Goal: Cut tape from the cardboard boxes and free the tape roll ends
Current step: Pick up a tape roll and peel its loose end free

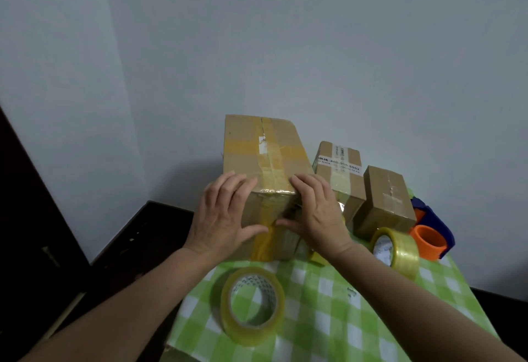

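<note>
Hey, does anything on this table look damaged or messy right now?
Yes: the yellowed tape down the near face of the big box is wrinkled and bunched up near the bottom. Nothing else stands out.

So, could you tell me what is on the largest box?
Crossed yellowish tape, a white label scrap, and the left hand and right hand gripping that box; its near corners are hidden.

A pale grey-blue wall (285,47) is filling the background in soft, even light. A green-and-white checked cloth (328,318) is covering the table, and a dark panel (25,218) is standing at the left.
</note>
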